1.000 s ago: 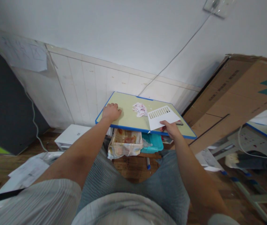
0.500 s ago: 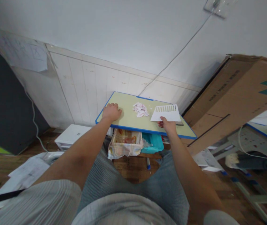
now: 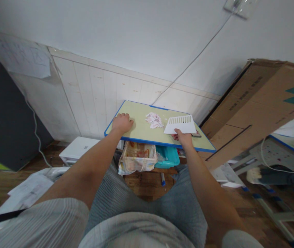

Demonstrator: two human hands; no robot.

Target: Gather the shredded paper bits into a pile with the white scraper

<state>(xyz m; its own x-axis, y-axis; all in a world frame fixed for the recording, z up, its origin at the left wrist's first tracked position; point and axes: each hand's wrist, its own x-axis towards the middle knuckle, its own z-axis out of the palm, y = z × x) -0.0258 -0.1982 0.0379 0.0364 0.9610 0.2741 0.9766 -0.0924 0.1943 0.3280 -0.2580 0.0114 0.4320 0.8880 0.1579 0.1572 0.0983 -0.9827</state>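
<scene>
My right hand (image 3: 184, 137) is closed on the near edge of a white slotted card (image 3: 180, 128), thumb on top and fingers underneath. A row of narrow openings runs along the card's far side, and the card is tilted over the right part of the small table (image 3: 142, 133). Beneath its right corner shows a small dark-edged flat thing (image 3: 197, 134), mostly covered. My left hand (image 3: 122, 123) rests palm down on the table's left end, holding nothing. Between the hands lies a loose pile of torn white and pinkish paper scraps (image 3: 154, 120).
Under the tabletop are a cloth-lined basket (image 3: 138, 164) and a turquoise bin (image 3: 171, 157). A large cardboard box (image 3: 255, 113) leans at the right. To the left stands a white cabinet (image 3: 78, 147). A cable (image 3: 196, 59) runs down the wall behind the table.
The slotted card has shifted slightly left in my right hand, showing more of the flat thing beneath it. My left hand and the paper pile stay in place.
</scene>
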